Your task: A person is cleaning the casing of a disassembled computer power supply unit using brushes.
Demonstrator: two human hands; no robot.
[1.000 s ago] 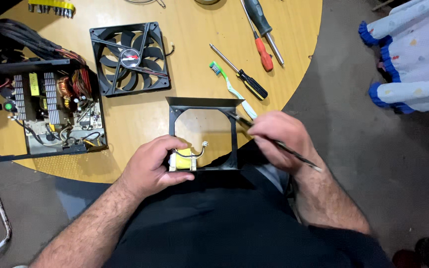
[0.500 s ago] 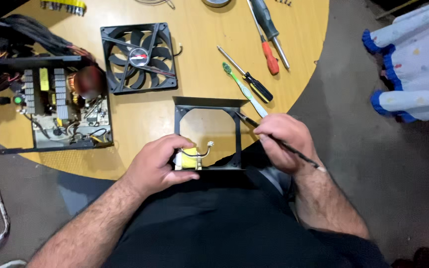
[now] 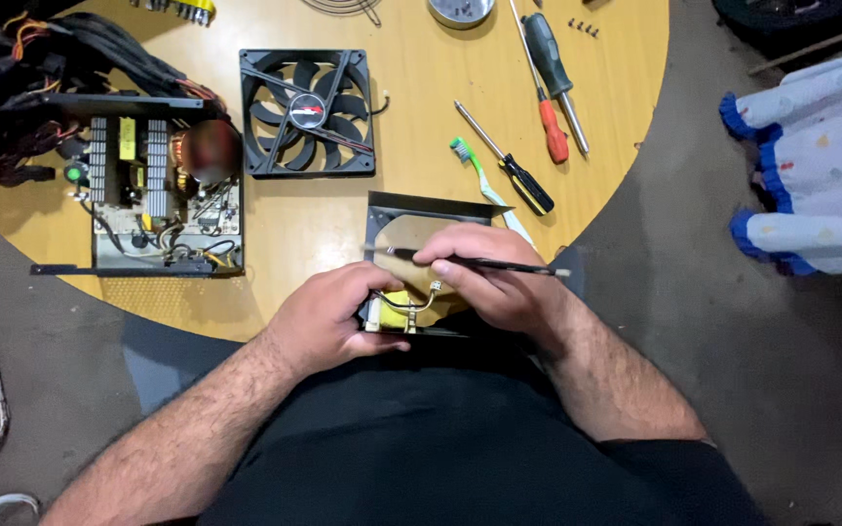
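The left hand [image 3: 328,317] curls around the near edge of a black metal frame [image 3: 411,209] at the worktop's [image 3: 285,229] near rim. The right hand [image 3: 499,278] pinches a thin black tool [image 3: 499,263], lying flat across the frame. Earlier that tool slanted down to the right. Farther off lie a black fan [image 3: 306,112] and screwdrivers [image 3: 550,93].

The hands [image 3: 421,302] are covering much of the metal cover [image 3: 411,209]. At 12 o'clock the frame edge is cutting off a round tin [image 3: 460,10]. A blur is masking the coil [image 3: 209,151] at 10 o'clock.
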